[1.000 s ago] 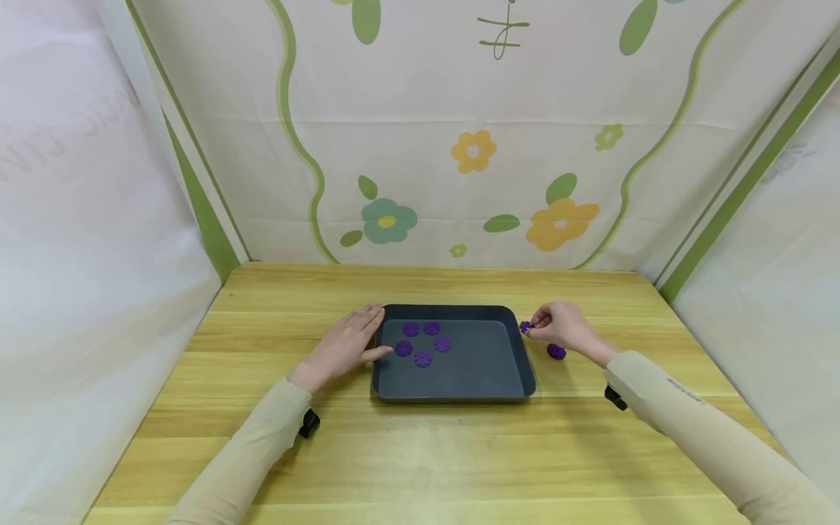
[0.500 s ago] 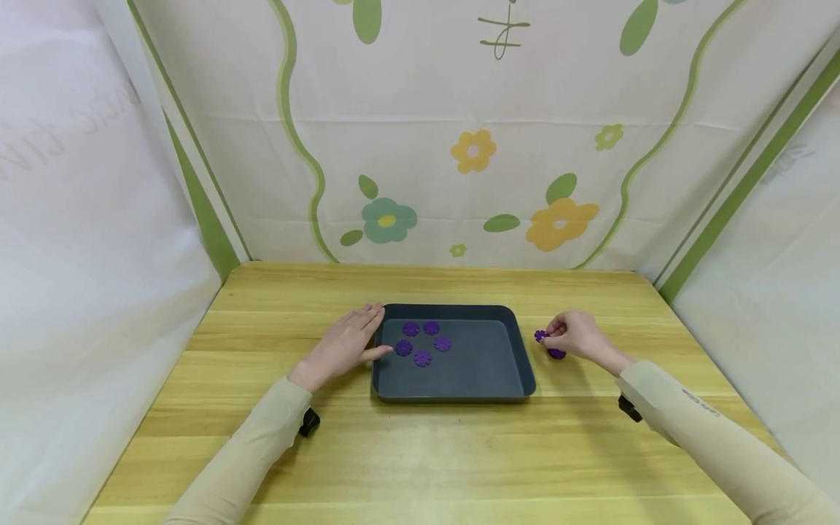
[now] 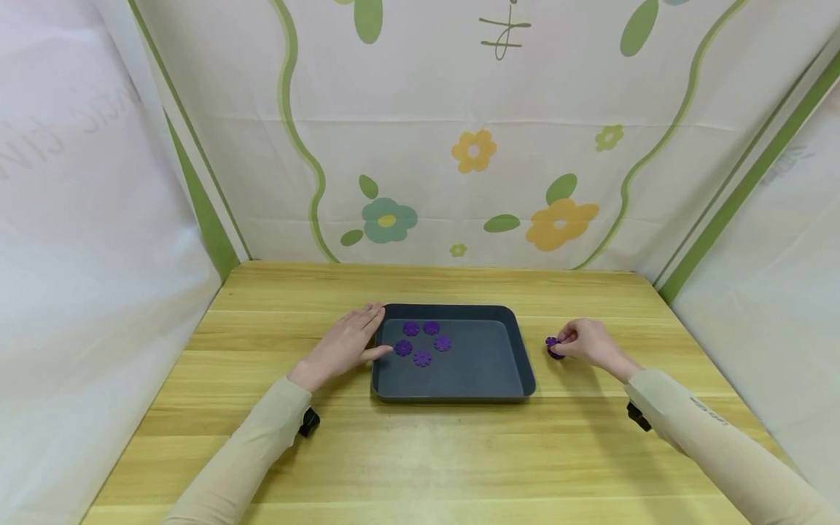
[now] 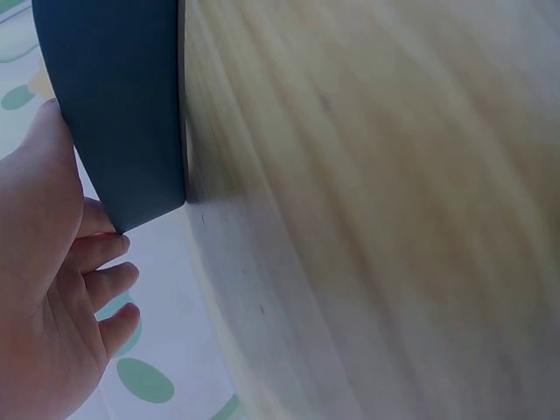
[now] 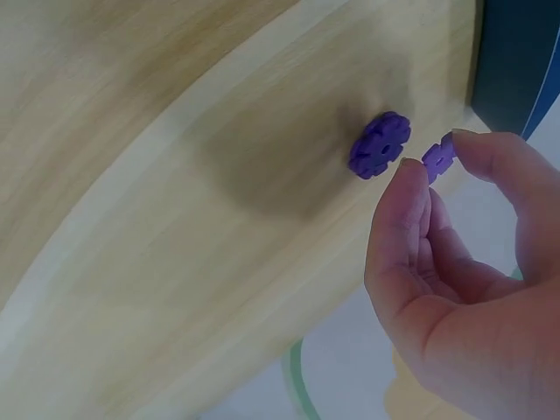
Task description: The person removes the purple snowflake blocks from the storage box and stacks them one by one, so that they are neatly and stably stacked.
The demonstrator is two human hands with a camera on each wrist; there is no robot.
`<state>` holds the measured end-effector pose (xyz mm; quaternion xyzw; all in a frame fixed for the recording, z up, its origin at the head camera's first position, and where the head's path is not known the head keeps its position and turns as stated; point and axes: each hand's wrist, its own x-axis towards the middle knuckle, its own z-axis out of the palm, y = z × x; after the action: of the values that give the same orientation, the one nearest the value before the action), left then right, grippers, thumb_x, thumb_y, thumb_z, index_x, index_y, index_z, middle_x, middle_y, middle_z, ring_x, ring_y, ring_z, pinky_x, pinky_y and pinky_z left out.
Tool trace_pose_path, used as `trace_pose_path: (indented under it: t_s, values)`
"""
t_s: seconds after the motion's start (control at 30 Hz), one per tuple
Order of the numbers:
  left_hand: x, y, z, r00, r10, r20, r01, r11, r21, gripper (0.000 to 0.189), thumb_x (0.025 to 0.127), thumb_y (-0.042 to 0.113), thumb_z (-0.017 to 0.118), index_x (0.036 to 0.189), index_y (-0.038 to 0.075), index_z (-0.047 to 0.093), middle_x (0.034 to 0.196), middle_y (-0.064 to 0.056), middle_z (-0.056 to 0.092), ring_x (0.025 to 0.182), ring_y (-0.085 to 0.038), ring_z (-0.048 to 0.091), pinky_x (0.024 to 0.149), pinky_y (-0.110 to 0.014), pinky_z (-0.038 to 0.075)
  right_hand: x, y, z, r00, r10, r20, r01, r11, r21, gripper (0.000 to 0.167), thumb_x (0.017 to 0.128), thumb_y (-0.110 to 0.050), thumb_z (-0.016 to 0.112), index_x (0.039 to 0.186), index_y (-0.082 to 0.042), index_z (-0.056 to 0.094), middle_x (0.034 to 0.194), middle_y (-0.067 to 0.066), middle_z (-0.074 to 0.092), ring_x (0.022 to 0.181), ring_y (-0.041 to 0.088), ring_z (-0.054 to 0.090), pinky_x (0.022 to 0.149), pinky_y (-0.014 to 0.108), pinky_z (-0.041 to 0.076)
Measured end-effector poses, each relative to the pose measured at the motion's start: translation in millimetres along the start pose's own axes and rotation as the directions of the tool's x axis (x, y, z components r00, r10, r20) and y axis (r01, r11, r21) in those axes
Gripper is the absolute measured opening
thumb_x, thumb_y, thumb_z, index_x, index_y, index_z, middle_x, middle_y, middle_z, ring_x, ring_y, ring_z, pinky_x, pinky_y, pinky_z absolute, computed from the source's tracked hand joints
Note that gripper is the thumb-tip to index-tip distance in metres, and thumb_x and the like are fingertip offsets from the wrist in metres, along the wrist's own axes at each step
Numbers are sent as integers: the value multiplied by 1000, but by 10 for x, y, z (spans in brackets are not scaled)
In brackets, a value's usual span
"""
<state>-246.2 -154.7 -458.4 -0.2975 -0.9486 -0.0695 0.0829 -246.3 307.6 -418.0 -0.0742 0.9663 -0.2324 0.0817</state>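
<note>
My right hand (image 3: 588, 343) pinches a small purple notched plastic disc (image 5: 437, 158) between thumb and fingertips, to the right of the tray. Close beside it on the table is another purple disc piece (image 5: 381, 145), which looks thick, like discs lying on one another. In the head view the held disc overlaps that piece. My left hand (image 3: 348, 339) rests at the left wall of a dark grey rectangular tray (image 3: 453, 399), fingers extended near the far corner and thumb reaching over the rim. Several purple discs (image 3: 423, 358) lie apart in the tray's left half.
The wooden table (image 3: 420, 459) reaches back to a white curtain (image 3: 420, 182) printed with flowers. More white fabric hangs along both sides. A black wrist camera (image 3: 638, 416) sits under the right sleeve, and another black camera (image 3: 309, 422) under the left.
My right hand has moved right and toward me from the tray's right rim, carrying the pinched disc to the piece on the table. The left hand and tray have stayed put.
</note>
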Motion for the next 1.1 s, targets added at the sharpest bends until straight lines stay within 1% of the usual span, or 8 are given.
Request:
trace_pose_path:
  t_s: [0.13, 0.3, 0.5, 0.77, 1.1]
  values:
    - [1, -2, 4, 1000, -3, 5, 3, 1000, -3, 79, 96, 52, 58, 151, -1, 38, 157, -19, 40, 145, -35, 40, 119, -50, 37, -5, 58, 8, 1000, 14, 4, -14, 1000, -10, 23, 84, -15, 76, 92, 5, 69, 86, 16, 70, 72, 17, 62, 60, 26, 52]
    - [2, -3, 3, 1000, 6, -7, -6, 1000, 6, 79, 96, 52, 58, 150, -2, 39, 156, -19, 41, 144, -35, 41, 118, -50, 38, -2, 112, 21, 1000, 25, 18, -25, 999, -24, 22, 84, -15, 76, 92, 5, 69, 86, 15, 70, 73, 17, 61, 62, 27, 51]
    - [-8, 0, 2, 1000, 7, -18, -7, 1000, 15, 79, 95, 52, 59, 150, -1, 40, 155, -19, 42, 143, -35, 43, 117, -50, 39, 4, 124, 39, 999, 30, 15, -29, 999, -32, 22, 84, -15, 77, 91, 4, 69, 86, 15, 70, 74, 17, 61, 63, 27, 50]
    - [1, -3, 13, 1000, 0, 15, 0, 1000, 7, 80, 96, 54, 56, 152, 0, 37, 157, -17, 38, 146, -33, 40, 119, -49, 37, 21, 136, 67, 1000, 26, 10, -25, 998, -52, 23, 83, -16, 78, 90, 4, 69, 85, 15, 71, 73, 17, 61, 63, 28, 50]
    - [0, -9, 15, 1000, 4, 6, -4, 1000, 19, 80, 96, 55, 56, 152, 0, 37, 157, -17, 40, 145, -33, 41, 118, -49, 38, 29, 159, 73, 999, 29, 15, -28, 999, -40, 23, 84, -15, 77, 93, 6, 69, 87, 16, 70, 75, 19, 62, 64, 30, 52]
